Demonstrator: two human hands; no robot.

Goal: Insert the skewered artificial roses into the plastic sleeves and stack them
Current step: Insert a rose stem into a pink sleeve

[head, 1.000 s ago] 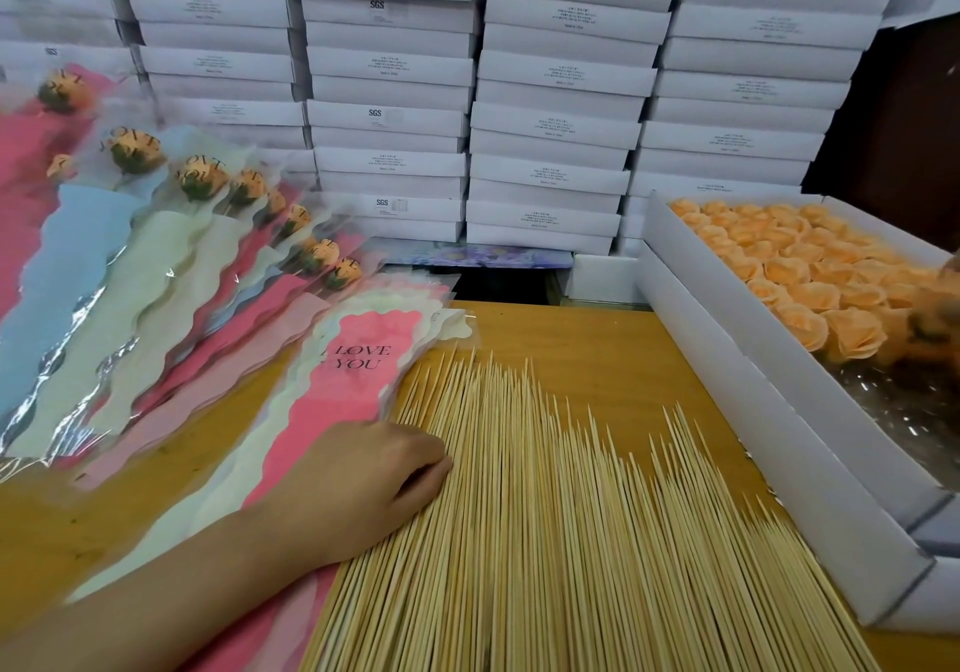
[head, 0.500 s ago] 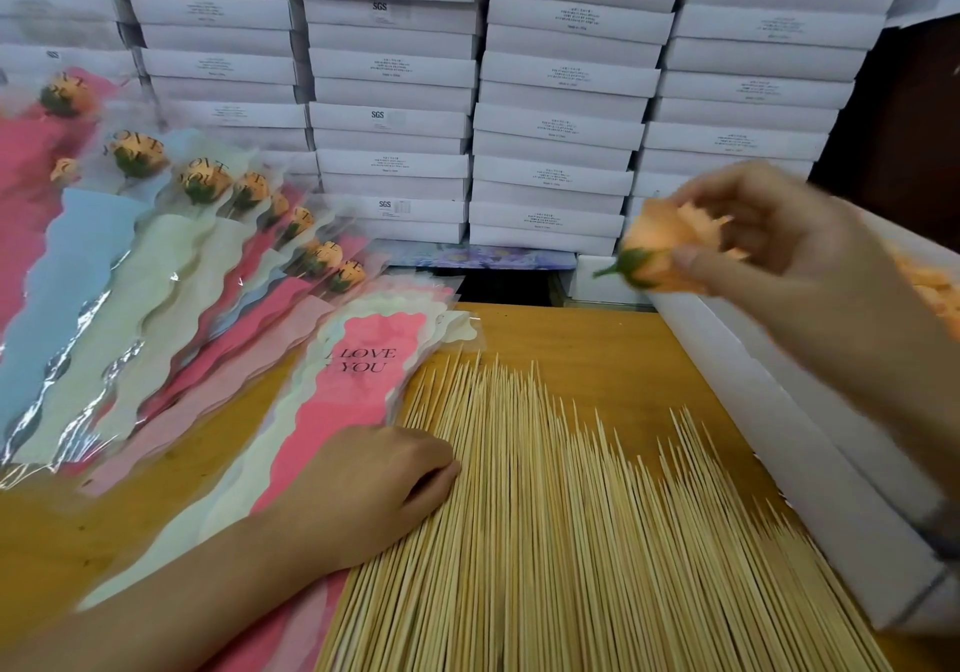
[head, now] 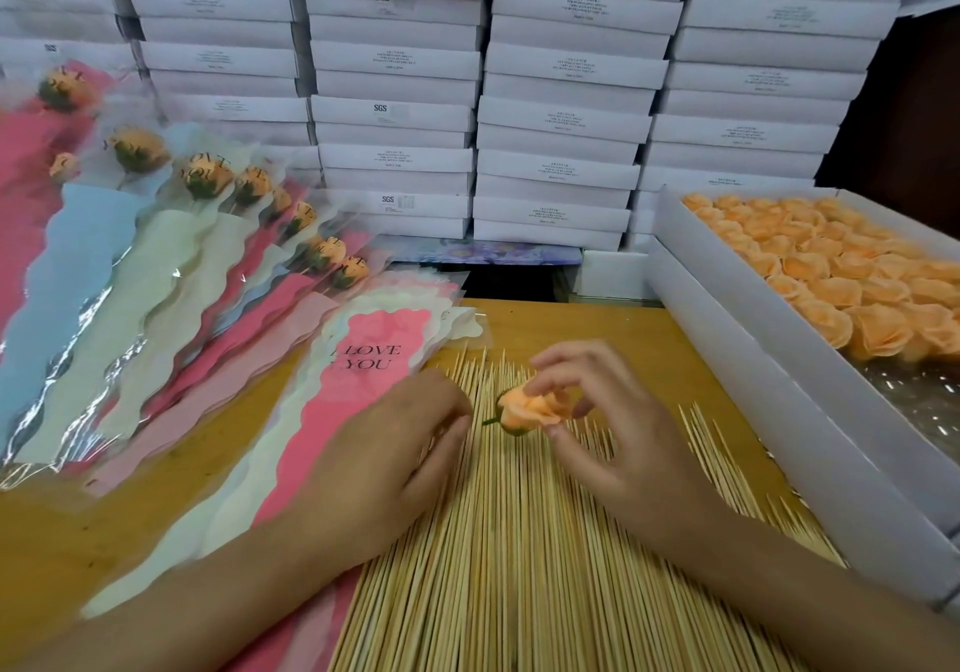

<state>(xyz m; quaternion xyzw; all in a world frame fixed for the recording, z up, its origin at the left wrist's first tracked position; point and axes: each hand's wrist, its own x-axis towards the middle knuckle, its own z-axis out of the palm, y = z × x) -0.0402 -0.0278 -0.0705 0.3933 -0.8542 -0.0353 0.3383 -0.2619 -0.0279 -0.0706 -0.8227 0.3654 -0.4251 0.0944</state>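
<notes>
Right hand point(head: 613, 442) has an orange rose head point(head: 524, 411) pinched in its fingertips, other fingers spread, just over the skewers point(head: 519, 567). Left hand point(head: 384, 453) sits palm-down at the rose's 9 o'clock, fingers bent, can't tell if it's holding anything. Sleeves point(head: 363, 359) at 10 o'clock.

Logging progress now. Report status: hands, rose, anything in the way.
Right hand pinches rose head above skewer pile. Left hand rests on pile, grip unclear. Rose not yet skewered. Sleeve stack beside left hand. Nothing blocking.
</notes>
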